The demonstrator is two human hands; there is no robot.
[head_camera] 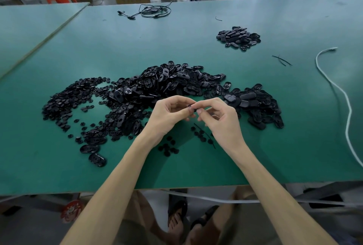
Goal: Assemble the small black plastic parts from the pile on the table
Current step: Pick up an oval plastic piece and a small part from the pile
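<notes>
Above the near half of the green bench (59,166), the left hand (167,115) and right hand (220,119) meet fingertip to fingertip, both pinching one small black plastic part (193,107) held between them. Behind the hands lies the main pile of black parts (167,83), oval shells at centre and right, small round pieces at left. A few round pieces (169,148) lie beneath the wrists. A smaller heap (238,37) sits well apart at far right, near a white cord (334,83).
</notes>
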